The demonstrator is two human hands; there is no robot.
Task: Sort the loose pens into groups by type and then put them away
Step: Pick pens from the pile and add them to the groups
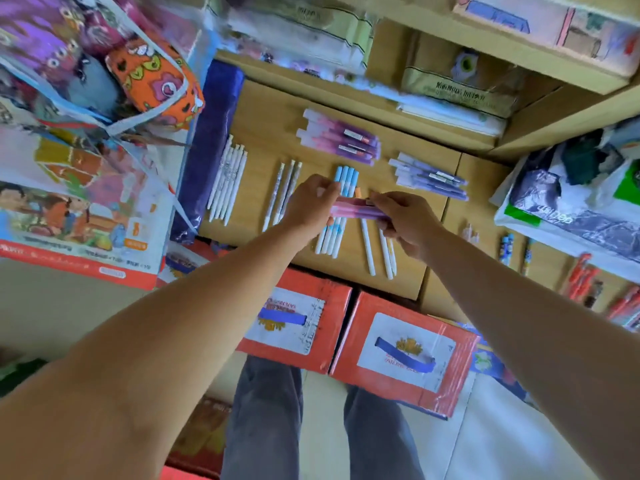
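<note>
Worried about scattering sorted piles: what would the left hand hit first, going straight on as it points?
Probably the blue-capped pens just past the left hand; height above them is unclear.

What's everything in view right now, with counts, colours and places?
pen pile: several, pink-purple, back centre
lilac pens: several, lilac, back right
white pens: about six, white, far left
patterned pens: three, white, left of centre
blue-white pens: four, blue and white, centre
front pens: about three, white, near edge
boxes: two, red, below desk
held pens: a few, pink-purple, between both hands
left hand: one, pinching pink end
right hand: one, gripping purple end
</note>
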